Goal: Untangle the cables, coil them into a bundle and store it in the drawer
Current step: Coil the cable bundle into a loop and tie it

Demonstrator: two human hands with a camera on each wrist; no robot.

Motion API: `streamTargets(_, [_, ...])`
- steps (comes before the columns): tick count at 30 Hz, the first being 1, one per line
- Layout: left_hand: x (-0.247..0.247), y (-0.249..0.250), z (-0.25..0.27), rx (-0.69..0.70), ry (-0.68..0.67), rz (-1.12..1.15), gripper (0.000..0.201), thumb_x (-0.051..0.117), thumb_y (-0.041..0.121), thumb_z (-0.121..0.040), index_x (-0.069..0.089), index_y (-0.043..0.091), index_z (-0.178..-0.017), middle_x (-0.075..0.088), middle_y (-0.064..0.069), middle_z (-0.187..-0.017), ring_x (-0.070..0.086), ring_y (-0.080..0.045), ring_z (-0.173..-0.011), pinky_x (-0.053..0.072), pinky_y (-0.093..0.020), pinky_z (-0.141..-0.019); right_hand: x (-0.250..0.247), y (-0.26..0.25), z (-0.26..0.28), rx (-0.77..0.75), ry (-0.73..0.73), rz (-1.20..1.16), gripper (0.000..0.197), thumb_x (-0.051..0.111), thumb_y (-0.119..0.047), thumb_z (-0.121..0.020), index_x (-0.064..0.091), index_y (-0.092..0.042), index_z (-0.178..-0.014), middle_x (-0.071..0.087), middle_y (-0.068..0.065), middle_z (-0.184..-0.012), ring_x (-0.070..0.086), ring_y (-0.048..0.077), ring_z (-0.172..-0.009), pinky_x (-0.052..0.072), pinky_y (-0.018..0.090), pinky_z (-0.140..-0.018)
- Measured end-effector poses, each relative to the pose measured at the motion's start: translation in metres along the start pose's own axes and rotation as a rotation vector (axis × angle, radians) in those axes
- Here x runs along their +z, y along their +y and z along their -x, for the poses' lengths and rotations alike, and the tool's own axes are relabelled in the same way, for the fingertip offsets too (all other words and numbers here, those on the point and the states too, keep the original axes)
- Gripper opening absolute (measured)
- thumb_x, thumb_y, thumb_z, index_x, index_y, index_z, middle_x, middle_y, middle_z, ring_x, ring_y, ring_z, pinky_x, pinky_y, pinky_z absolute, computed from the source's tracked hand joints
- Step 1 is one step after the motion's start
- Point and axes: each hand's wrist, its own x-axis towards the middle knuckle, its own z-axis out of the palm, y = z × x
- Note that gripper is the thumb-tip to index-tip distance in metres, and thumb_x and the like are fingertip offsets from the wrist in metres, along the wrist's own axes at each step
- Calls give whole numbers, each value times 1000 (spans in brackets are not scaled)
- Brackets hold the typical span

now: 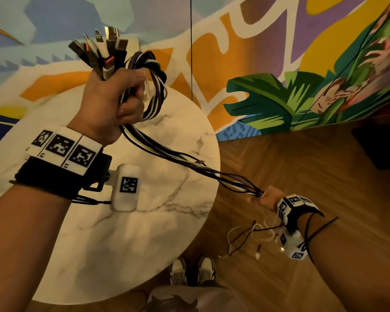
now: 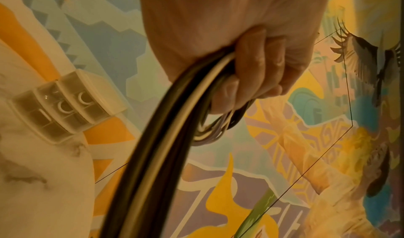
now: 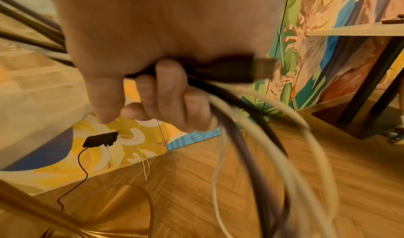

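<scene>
My left hand point(image 1: 122, 102) is raised over the table and grips a bundle of black, white and purple cables point(image 1: 167, 158) in its fist. Several USB plugs point(image 1: 99, 52) stick up out of the fist, and a coiled loop point(image 1: 154, 86) hangs beside the fingers point(image 2: 251, 79). The strands run taut down to the right into my right hand point(image 1: 265, 197), which grips them low beside the table edge. A black plug point(image 3: 240, 68) juts from that fist, and the loose ends point(image 3: 251, 155) dangle toward the floor. A small clear drawer unit point(image 2: 65, 106) stands on the table by the wall.
The round marble table point(image 1: 167, 221) sits against a painted mural wall. Wooden floor lies to the right, with dark furniture point(image 1: 381, 145) at the far right. My shoes point(image 1: 191, 273) are by the table's near edge. A small black box point(image 3: 101, 138) with thin wires hangs under the tabletop.
</scene>
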Motion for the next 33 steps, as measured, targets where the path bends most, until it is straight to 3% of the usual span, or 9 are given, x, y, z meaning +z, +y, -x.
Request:
streamTargets(8, [5, 0, -2, 26, 25, -4, 28, 44, 17, -88, 38, 6, -62, 37, 8, -34, 20, -7, -27, 7, -25, -42, -11, -5, -6, -54, 66, 60, 27, 63, -43, -85, 59, -21, -69, 68, 8, -78, 61, 20, -64, 46, 26, -53])
streamTargets(11, [16, -12, -2, 18, 104, 94, 31, 48, 18, -87, 41, 9, -59, 30, 7, -35, 18, -9, -26, 10, -19, -39, -9, -2, -9, -56, 61, 192, 15, 65, -31, -83, 66, -17, -89, 68, 6, -83, 66, 23, -78, 49, 26, -58])
streamTargets(15, [45, -39, -6, -17, 281, 250, 32, 50, 12, -92, 37, 12, -62, 30, 5, -39, 20, -8, -28, 17, -13, -36, 0, -17, -15, -147, 77, 320, 51, 64, -32, -84, 48, -16, -129, 54, 8, -125, 53, 27, -116, 47, 31, -87])
streamTargets(19, [74, -69, -12, -106, 380, 216, 39, 55, 12, -91, 37, 13, -57, 30, 3, -36, 21, -12, -29, 15, -21, -39, 2, -75, -1, -492, 377, -120, 46, 63, -21, -83, 49, -26, -126, 51, 1, -131, 46, 22, -125, 41, 40, -105])
streamTargets(24, [88, -79, -28, -146, 559, 239, 40, 59, 13, -89, 37, 12, -55, 29, -3, -41, 22, -14, -31, 20, -17, -37, 31, -147, 77, -858, 472, -677, 66, 61, -20, -76, 36, -22, -137, 48, -1, -133, 44, 7, -122, 35, 25, -103])
streamTargets(26, [91, -79, -32, -150, 644, 268, 37, 60, 14, -87, 38, 11, -58, 30, -6, -48, 24, -15, -33, 21, -17, -37, 43, -167, 91, -777, 421, -825, 68, 58, -32, -77, 34, -18, -140, 43, -5, -132, 40, 5, -121, 30, 17, -101])
streamTargets(28, [94, -79, -32, -155, 712, 321, 33, 61, 14, -86, 39, 10, -60, 30, -8, -55, 25, -17, -36, 23, -18, -37, 51, -180, 91, -638, 354, -880, 55, 56, -24, -86, 40, -14, -137, 47, -3, -125, 44, 11, -120, 29, 11, -93])
streamTargets(31, [86, -80, -33, -148, 775, 399, 36, 60, 15, -85, 39, 11, -56, 31, -6, -48, 25, -17, -33, 22, -18, -38, 58, -182, 87, -659, 363, -816, 41, 52, -5, -92, 45, -10, -131, 57, 2, -105, 60, 6, -91, 38, 14, -74])
streamTargets(33, [72, -80, -34, -179, 815, 447, 38, 60, 15, -84, 38, 12, -54, 30, -2, -38, 24, -16, -29, 23, -16, -37, 55, -176, 86, -778, 451, -717, 40, 50, -5, -89, 48, -10, -128, 58, 8, -110, 63, 20, -87, 49, 31, -72])
